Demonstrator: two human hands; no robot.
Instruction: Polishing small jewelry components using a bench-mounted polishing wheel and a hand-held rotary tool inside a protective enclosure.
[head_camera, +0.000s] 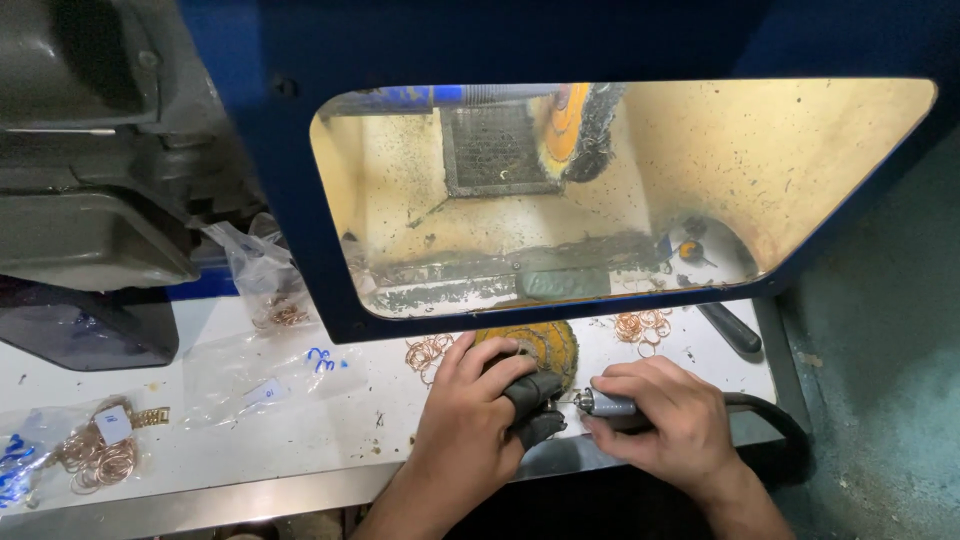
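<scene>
My right hand (668, 418) grips a grey rotary handpiece (610, 406) whose thin tip points left toward my left hand (470, 420). The thumb and forefinger of my left hand wear dark finger guards (532, 402) and pinch something too small to make out at the tool tip. Both hands rest near the front edge of the white bench (300, 430). A yellow cloth buffing wheel (545, 342) lies flat just behind my left hand. A dark cable (762, 405) runs right from the handpiece.
A blue polishing hood with a clear window (620, 190) stands over the bench, a buffing wheel (570, 125) on its spindle inside. Copper-coloured rings lie in piles (428, 352) (641, 326) and in plastic bags (95, 455) (280, 312). A dark tool handle (730, 328) lies at right.
</scene>
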